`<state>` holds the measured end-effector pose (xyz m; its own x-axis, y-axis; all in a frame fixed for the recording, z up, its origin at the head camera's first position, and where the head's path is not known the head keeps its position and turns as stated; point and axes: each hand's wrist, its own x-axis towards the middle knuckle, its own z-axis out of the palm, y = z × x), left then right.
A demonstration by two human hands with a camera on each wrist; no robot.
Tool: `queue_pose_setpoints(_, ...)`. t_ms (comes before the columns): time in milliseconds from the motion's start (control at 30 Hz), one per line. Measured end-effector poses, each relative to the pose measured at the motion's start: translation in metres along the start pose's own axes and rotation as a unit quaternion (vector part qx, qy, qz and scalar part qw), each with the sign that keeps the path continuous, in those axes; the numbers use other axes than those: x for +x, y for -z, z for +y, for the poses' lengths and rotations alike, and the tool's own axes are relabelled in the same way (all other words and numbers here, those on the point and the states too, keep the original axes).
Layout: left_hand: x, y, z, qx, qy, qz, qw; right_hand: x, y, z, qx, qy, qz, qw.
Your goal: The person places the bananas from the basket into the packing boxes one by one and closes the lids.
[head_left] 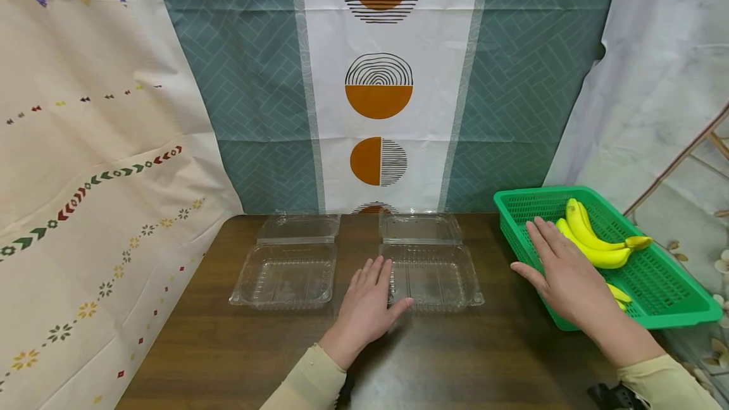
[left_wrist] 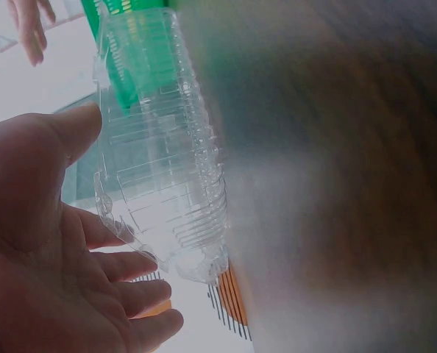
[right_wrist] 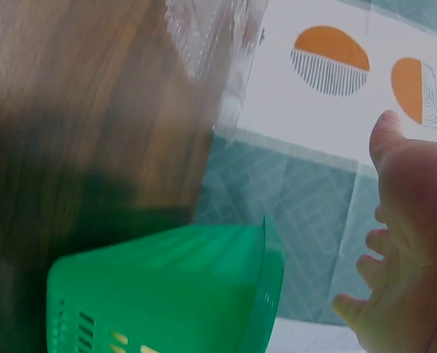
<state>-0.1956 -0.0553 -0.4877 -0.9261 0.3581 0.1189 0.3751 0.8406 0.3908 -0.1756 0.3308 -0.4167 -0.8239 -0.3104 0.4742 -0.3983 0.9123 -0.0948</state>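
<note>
My left hand (head_left: 369, 304) is held palm down with straight fingers at the left edge of the right clear plastic clamshell container (head_left: 435, 277). In the left wrist view its fingers are spread beside that container (left_wrist: 156, 154); whether they touch it I cannot tell. Out over the left side of a green basket (head_left: 678, 290) hovers my right hand (head_left: 569, 271), fingers extended, holding nothing. Yellow bananas (head_left: 592, 242) lie in the basket, and a smaller yellow piece (head_left: 617, 294) is partly hidden by the right hand. Both containers have their lids folded back.
A second clear clamshell container (head_left: 287, 274) stands open on the left of the brown wooden table (head_left: 245, 347). A patterned curtain (head_left: 378, 163) hangs directly behind the table, with a cream cloth (head_left: 114, 163) along the left and a pale cloth (head_left: 655, 93) on the right.
</note>
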Motion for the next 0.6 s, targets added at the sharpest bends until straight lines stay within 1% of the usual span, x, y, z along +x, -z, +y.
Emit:
queue_pose_setpoints(133,0.0,0.001,0.0,0.0,0.0,0.0,1.0,-0.002,0.002,0.011,0.001,-0.014,-0.007,0.9999)
queue_pose_setpoints(600,0.0,-0.001,0.001,0.001,0.003,0.001,1.0,-0.009,0.016,0.041,-0.004,-0.073,-0.059,0.9956)
